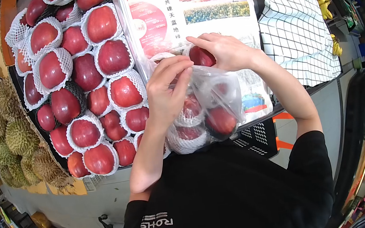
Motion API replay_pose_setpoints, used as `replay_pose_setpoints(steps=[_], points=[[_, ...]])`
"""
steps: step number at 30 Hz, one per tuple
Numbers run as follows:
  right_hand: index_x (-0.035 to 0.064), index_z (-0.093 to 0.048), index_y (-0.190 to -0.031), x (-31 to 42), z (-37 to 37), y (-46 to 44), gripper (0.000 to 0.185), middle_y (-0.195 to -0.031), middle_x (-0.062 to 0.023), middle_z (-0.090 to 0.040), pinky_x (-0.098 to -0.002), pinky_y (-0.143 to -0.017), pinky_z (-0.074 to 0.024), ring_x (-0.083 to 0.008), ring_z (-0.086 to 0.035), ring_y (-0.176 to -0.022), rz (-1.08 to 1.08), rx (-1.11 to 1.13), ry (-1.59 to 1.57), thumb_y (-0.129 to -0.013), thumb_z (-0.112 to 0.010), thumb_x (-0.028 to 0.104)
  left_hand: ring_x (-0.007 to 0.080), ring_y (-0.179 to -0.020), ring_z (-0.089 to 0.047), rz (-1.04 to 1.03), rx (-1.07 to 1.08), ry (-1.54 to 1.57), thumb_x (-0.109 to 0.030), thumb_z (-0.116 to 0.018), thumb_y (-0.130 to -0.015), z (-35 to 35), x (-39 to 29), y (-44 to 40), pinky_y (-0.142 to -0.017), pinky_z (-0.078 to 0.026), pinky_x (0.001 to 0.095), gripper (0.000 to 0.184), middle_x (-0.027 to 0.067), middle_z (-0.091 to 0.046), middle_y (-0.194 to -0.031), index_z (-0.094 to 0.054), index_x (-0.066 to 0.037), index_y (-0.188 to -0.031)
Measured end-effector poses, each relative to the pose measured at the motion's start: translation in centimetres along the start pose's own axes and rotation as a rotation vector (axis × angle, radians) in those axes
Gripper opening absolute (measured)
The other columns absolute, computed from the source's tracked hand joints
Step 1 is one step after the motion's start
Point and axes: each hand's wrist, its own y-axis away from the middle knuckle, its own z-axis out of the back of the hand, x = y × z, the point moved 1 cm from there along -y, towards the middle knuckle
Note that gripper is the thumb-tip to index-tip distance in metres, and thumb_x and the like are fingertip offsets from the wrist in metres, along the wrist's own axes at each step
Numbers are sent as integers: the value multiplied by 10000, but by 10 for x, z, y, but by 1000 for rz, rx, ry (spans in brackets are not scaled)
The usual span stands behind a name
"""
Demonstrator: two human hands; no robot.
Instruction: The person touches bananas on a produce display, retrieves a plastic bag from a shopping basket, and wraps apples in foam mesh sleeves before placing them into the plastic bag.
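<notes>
A clear plastic bag [231, 89] holds several red apples, some in white foam nets, and rests at the edge of the display in front of me. My left hand [170, 86] is closed at the bag's mouth, thumb and fingers pinched together on the thin plastic. At the far side of that opening, my right hand [225, 51] is wrapped over a dark red apple [201, 57]. Part of this apple is hidden by the fingers and the bag. Inside the bag, a lower apple [220, 120] shows through the plastic.
Rows of apples in foam nets [87, 71] fill the display on the left, beside a heap of durians [20, 137]. A printed newspaper sheet [215, 11] lies ahead, next to a checkered cloth [293, 23]. Below the edge stands a black plastic crate [260, 138].
</notes>
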Motion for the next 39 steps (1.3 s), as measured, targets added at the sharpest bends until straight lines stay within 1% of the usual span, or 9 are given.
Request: replay_pose_setpoints(steps=[9,14,16,19,24,27,32,35,39], points=[[47,-495,-1361,-7,-15,12,690,-1318,-195,-541,-420,-1007,-439,-353,-514,-1228,-56,-167,-231,-781,-739,329,214,-992,-652,133,14,-53,5,-658,-855,14,-9,26,-769,-551,287,278,159,-608,-1221,-660,-1,-1133],[2,-479,-1375,-6,-51,44,580,-1367,-206,-515,-376,-1065,-381,-299,-494,-1274,-445,-763,-591,-901,-662,281,270,-1103,-616,153,-116,24,1,-656,-855,15,1,67,-833,-547,297,515,218,-404,-1460,-503,-3,-1347],[-55,-437,-1389,2,-72,60,602,-1370,-224,-507,-377,-1074,-368,-263,-483,-1278,-587,-884,-1048,-911,-662,235,290,-1315,-462,160,-79,-96,-16,-654,-867,11,8,86,-1004,-454,382,678,191,-281,-1542,-324,12,-1458],[-82,-437,-1376,15,-98,74,594,-1347,-223,-525,-359,-1072,-363,-249,-476,-1279,-531,-703,-1004,-896,-674,176,324,-1411,-316,165,-20,-281,-59,-680,-858,5,18,106,-1106,-337,424,759,222,-248,-1548,-254,28,-1480],[-83,-666,-1052,3,-108,70,237,-869,-73,-702,-226,-691,-482,-82,-610,-765,-696,-840,-832,-914,-635,108,347,-1436,-248,260,5,-286,-116,-684,-865,-1,25,100,-1158,-225,403,791,270,-233,-1537,-219,62,-1479],[-67,-664,-1012,-9,-104,64,207,-819,-45,-679,-229,-671,-468,-69,-587,-742,-593,-944,-829,-943,-591,114,433,-1421,-234,240,23,-288,-170,-672,-880,1,28,93,-1148,-235,449,790,335,-203,-1515,-209,64,-1476],[-51,-615,-1119,-6,-92,56,263,-980,-75,-659,-246,-842,-458,-109,-586,-945,-572,-950,-1014,-981,-543,161,464,-1417,-213,129,-77,-366,-148,-673,-870,2,27,82,-1144,-234,472,787,339,-168,-1522,-214,41,-1481],[-7,-590,-1210,11,-76,53,313,-1253,-154,-584,-322,-1014,-403,-215,-535,-1184,-494,-1024,-957,-957,-581,177,471,-1417,-207,71,-175,-435,-132,-680,-861,7,9,56,-1140,-246,480,786,337,-146,-1527,-224,29,-1480],[85,-592,-1280,11,-75,63,433,-1462,-217,-420,-408,-1123,-288,-331,-370,-1385,-251,-669,-741,-869,-687,181,357,-1411,-298,6,-251,-334,-92,-679,-863,17,16,31,-1132,-283,440,782,233,-224,-1548,-218,26,-1485]])
